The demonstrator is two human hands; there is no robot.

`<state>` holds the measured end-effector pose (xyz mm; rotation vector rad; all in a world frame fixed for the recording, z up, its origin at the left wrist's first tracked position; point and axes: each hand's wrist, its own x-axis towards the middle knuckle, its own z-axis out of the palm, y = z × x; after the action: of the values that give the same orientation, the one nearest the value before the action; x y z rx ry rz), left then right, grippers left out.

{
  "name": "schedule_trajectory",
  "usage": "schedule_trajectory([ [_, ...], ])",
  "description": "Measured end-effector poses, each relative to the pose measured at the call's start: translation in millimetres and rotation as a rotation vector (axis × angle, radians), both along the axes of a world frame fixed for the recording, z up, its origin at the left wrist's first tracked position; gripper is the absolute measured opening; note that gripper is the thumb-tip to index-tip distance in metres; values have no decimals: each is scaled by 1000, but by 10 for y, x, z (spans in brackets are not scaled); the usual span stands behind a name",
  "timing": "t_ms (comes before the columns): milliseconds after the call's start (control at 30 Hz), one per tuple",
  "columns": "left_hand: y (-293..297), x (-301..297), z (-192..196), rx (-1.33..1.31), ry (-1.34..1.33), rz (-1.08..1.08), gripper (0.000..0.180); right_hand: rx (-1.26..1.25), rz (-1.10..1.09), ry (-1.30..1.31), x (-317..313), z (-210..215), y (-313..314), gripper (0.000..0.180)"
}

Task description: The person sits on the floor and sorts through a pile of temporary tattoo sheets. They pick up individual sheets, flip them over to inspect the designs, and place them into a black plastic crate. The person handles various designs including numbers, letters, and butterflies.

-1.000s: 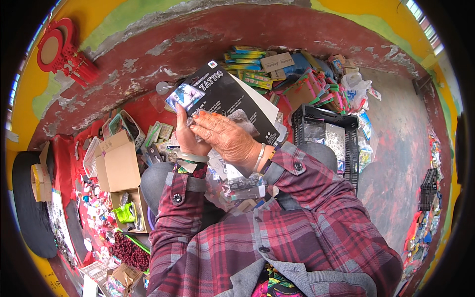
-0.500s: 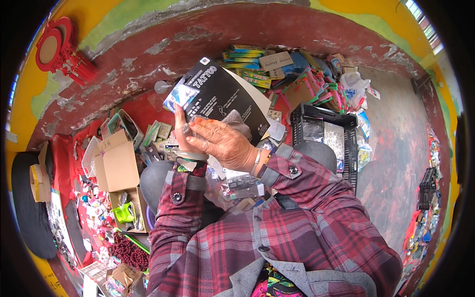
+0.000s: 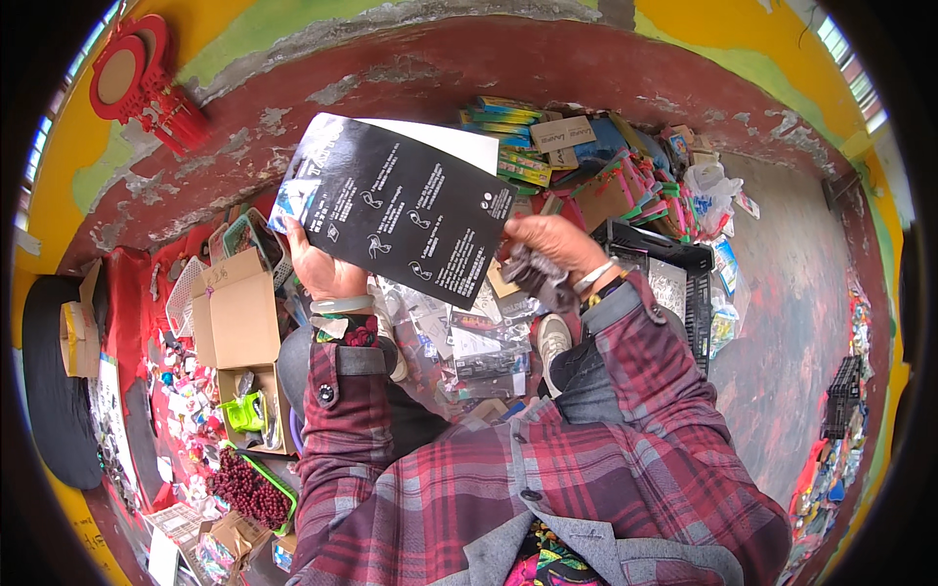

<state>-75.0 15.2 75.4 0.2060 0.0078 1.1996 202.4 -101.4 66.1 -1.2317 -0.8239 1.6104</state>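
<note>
A peeling red, green and yellow wall [image 3: 410, 59] curves across the top of the view, and the concrete floor [image 3: 782, 322] runs down the right side past a black plastic crate [image 3: 684, 283]. Against the wall's foot lies a heap of coloured boxes and packets [image 3: 586, 156], with a white plastic bag [image 3: 708, 186] at its right end. On the person's left a red cloth [image 3: 127, 313] carries small goods, among them an open brown cardboard box [image 3: 234, 313], a green-rimmed tray of dark red beads [image 3: 249, 488] and a bright green item [image 3: 244, 412] inside a second box. A red mirror frame [image 3: 137, 83] hangs on the wall at upper left. Held up in front of the person, tilted with its right end lower, is a large black card [image 3: 401, 220] printed with white figures, with a white sheet [image 3: 449, 145] showing behind its upper edge. The left hand [image 3: 327, 273] grips the card's lower left part, fingers behind it and closed on it. The right hand [image 3: 547, 244] is at the card's lower right corner, touching it, and is closed around a dark crumpled piece of wrapping [image 3: 537, 278]. Below the card, in the lap, lie clear plastic packets [image 3: 469, 342] of small carded goods.
</note>
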Motion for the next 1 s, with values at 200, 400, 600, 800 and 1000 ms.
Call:
schedule_trajectory([
  [200,4,-14,2,24,-21,-65,58,44,-47,-107,-123,41,57,31],
  [400,-31,-64,103,107,52,-138,47,-28,1,-165,63,33,79,31],
  [600,-45,-52,107,63,24,-112,32,-54,-20,-32,102,-60,110,28],
  [800,-48,-39,67,52,51,-27,36,-131,9,86,-80,145,29,23],
  [1000,-88,11,53,77,52,-47,42,-113,-26,105,-46,47,48,19],
])
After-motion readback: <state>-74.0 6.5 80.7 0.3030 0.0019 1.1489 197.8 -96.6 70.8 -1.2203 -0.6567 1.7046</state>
